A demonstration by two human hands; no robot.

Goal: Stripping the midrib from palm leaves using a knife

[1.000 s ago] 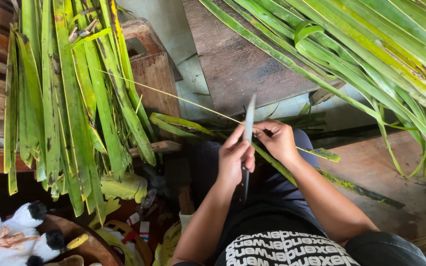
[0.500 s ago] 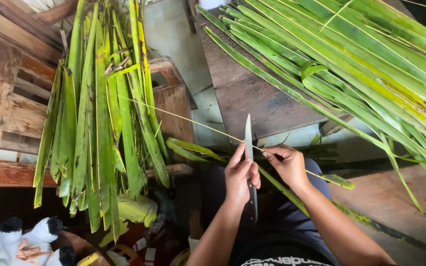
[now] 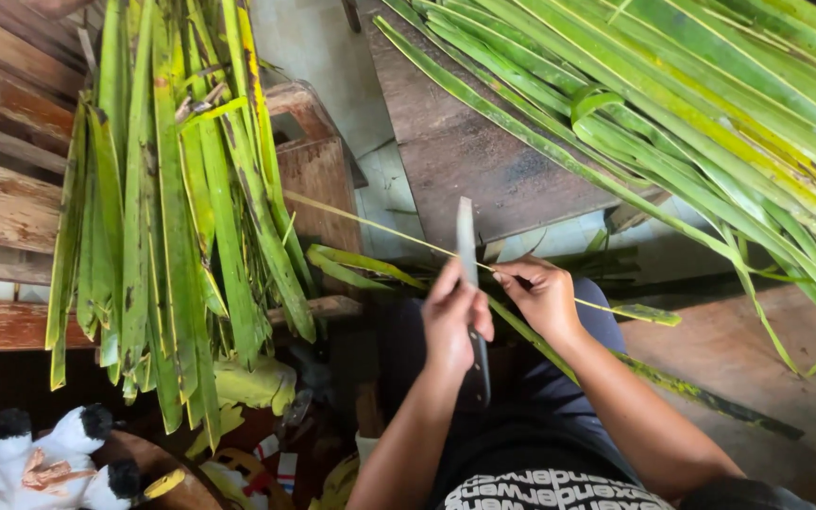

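Observation:
My left hand (image 3: 453,321) grips a knife (image 3: 467,244), its grey blade pointing up and away from me and its dark handle running down past my wrist. My right hand (image 3: 542,295) pinches a thin pale leaf midrib (image 3: 370,227) just right of the blade. The midrib stretches up and left from my fingers, and a green leaf strip (image 3: 649,314) trails off to the right. Both hands sit close together above my lap.
A bundle of long green palm leaflets (image 3: 172,208) hangs over a wooden crate (image 3: 318,170) on the left. More palm fronds (image 3: 672,104) spread across the upper right over a dark board (image 3: 465,161). A black-and-white soft toy (image 3: 40,453) lies at lower left.
The view has tilted down and closed in a little. My hands stay together on the knife and midrib, with the blade still upright against the strand.

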